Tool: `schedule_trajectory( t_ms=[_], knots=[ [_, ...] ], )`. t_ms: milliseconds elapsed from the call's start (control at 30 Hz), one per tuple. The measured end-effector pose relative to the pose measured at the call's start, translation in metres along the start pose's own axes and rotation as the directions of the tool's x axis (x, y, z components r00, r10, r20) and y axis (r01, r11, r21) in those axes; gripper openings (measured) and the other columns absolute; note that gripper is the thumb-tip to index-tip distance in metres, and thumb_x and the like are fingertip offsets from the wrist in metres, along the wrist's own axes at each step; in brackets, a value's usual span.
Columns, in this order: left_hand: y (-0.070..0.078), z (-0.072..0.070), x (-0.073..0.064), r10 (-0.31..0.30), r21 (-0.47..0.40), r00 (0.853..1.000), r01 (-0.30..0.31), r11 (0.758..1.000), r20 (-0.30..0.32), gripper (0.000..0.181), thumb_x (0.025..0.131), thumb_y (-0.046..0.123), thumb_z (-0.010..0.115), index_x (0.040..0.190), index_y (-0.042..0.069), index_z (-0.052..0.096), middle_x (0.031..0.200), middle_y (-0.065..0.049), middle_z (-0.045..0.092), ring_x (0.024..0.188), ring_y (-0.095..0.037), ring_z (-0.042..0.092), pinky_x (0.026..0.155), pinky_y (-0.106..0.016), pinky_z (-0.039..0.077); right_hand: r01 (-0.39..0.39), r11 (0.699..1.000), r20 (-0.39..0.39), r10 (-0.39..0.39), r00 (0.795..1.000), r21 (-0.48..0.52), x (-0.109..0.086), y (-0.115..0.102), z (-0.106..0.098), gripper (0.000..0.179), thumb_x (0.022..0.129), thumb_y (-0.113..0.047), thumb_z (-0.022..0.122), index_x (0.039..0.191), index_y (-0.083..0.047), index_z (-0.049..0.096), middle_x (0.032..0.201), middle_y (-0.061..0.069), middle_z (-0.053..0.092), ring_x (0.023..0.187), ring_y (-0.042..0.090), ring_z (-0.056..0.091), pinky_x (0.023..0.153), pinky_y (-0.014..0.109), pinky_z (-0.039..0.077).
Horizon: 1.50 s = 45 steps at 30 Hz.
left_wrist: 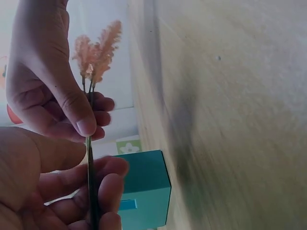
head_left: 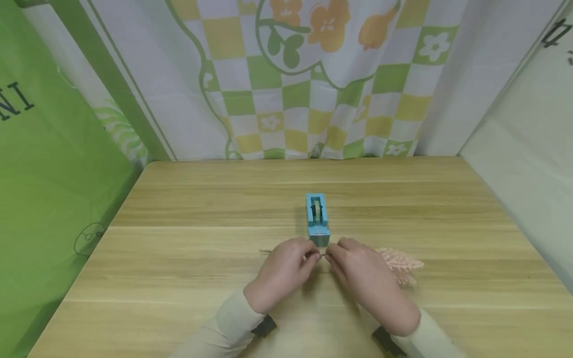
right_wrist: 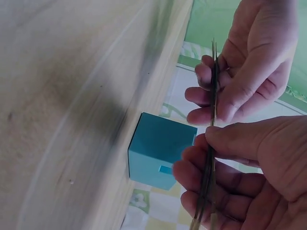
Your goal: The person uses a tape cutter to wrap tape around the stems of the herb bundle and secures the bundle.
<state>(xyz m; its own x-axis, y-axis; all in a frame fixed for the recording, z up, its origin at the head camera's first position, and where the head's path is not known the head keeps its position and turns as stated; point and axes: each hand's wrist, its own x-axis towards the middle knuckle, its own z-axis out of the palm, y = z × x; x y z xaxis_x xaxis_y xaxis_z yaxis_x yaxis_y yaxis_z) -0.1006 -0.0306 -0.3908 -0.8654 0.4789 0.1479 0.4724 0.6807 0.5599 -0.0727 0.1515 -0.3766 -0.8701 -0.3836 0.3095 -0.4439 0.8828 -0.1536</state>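
Pink, feathery dried-flower sprigs (head_left: 400, 264) with thin dark stems (right_wrist: 214, 79) lie across both hands. My left hand (head_left: 284, 268) pinches the bundled stems between thumb and fingers, with the bare ends poking out to its left. Close beside it, my right hand (head_left: 367, 281) pinches the same bundle nearer the plumes (left_wrist: 98, 55). The fingertips of the two hands nearly meet. Just beyond them stands a blue tape dispenser (head_left: 317, 219) with a roll in its top slot. Whether any tape is on the stems, I cannot tell.
A wood-grain table (head_left: 179, 278) lies under the hands. Behind it hangs a checked, flowered curtain (head_left: 313, 99). A green cloth (head_left: 53, 164) borders the left side, and a pale cloth (head_left: 528, 149) borders the right.
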Motion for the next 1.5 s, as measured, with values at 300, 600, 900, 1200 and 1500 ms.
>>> schedule_trajectory(
  t_ms=[300, 600, 900, 1200, 1500],
  knots=[
    [-0.0014, 0.0007, 0.0042, -0.003, -0.018, 1.000, 0.004, 1.000, 0.025, 0.018, 0.104, 0.017, 0.065, 0.099, 0.006, 0.079, 0.083, -0.002, 0.072, 0.069, -0.006, 0.055, 0.065, -0.018, 0.048, 0.002, 1.000, 0.009, -0.002, 1.000, -0.011, -0.0007, 0.0022, 0.0017, 0.005, 0.091, -0.010, 0.079, 0.093, -0.010, 0.074, 0.076, -0.002, 0.070, 0.064, 0.009, 0.059, 0.059, 0.022, 0.052],
    [-0.0018, -0.0001, 0.0066, -0.013, -0.060, 1.000, 0.014, 0.998, 0.012, 0.012, 0.101, 0.014, 0.070, 0.099, 0.007, 0.079, 0.093, -0.005, 0.076, 0.077, -0.008, 0.062, 0.070, -0.018, 0.052, 0.013, 0.998, 0.042, -0.010, 0.999, -0.053, -0.0022, 0.0049, 0.0025, 0.006, 0.090, -0.008, 0.079, 0.094, -0.010, 0.075, 0.079, -0.002, 0.067, 0.071, 0.010, 0.058, 0.059, 0.019, 0.051],
    [-0.0006, 0.0020, 0.0064, -0.021, -0.034, 1.000, 0.021, 0.999, 0.018, 0.020, 0.104, 0.018, 0.064, 0.101, 0.005, 0.079, 0.087, -0.003, 0.071, 0.072, -0.007, 0.053, 0.067, -0.019, 0.048, 0.007, 1.000, -0.011, -0.008, 1.000, -0.016, -0.0010, 0.0074, 0.0008, 0.009, 0.088, -0.009, 0.082, 0.095, -0.011, 0.077, 0.079, -0.003, 0.069, 0.072, 0.009, 0.060, 0.063, 0.023, 0.055],
    [-0.0039, 0.0021, 0.0067, 0.008, -0.011, 1.000, -0.008, 1.000, -0.018, 0.017, 0.103, 0.016, 0.068, 0.093, 0.006, 0.078, 0.082, -0.001, 0.068, 0.070, -0.007, 0.050, 0.066, -0.019, 0.045, 0.027, 0.999, 0.009, -0.026, 1.000, -0.021, 0.0013, 0.0065, 0.0031, 0.005, 0.091, -0.011, 0.079, 0.096, -0.010, 0.077, 0.079, -0.003, 0.070, 0.071, 0.010, 0.061, 0.067, 0.027, 0.057],
    [-0.0039, 0.0029, 0.0078, -0.001, -0.020, 0.999, 0.000, 1.000, -0.044, 0.011, 0.100, 0.014, 0.071, 0.095, 0.008, 0.078, 0.089, -0.003, 0.073, 0.076, -0.009, 0.059, 0.071, -0.020, 0.051, 0.023, 0.999, 0.003, -0.023, 1.000, -0.025, 0.0033, 0.0087, 0.0045, 0.008, 0.090, -0.012, 0.081, 0.098, -0.012, 0.078, 0.081, -0.003, 0.068, 0.074, 0.010, 0.060, 0.065, 0.024, 0.055]
  ],
)
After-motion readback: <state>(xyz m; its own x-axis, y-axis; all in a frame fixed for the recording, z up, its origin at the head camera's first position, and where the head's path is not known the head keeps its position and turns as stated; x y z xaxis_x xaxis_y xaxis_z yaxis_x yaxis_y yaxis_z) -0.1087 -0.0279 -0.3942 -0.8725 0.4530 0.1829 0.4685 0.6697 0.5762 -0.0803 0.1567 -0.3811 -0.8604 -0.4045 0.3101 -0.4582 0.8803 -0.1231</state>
